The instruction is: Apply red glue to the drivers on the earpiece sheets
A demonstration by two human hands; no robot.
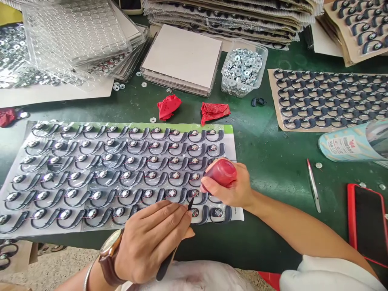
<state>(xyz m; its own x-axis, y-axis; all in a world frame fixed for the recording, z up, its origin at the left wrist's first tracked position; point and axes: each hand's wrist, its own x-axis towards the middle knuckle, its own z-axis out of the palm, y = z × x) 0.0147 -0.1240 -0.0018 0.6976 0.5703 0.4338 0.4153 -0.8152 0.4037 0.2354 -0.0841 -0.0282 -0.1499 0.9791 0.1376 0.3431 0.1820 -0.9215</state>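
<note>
A white sheet [235,147] on the green table carries several rows of dark hook-shaped parts [100,176] with round metal discs. My left hand [151,242] is closed on black tweezers [169,258], their tip at a part in the second row from the front near the sheet's right end. My right hand [233,188] is closed round a small red bottle [222,172], held just above the same spot at the sheet's right edge.
Two red cloths [168,106] lie behind the sheet. A clear tub of metal washers [242,66], cardboard stacks [182,58], plastic trays [75,36] and another loaded sheet [330,99] stand at the back. Metal tweezers [313,186], a red-cased phone [368,222] and a pale blue packet [351,145] lie at right.
</note>
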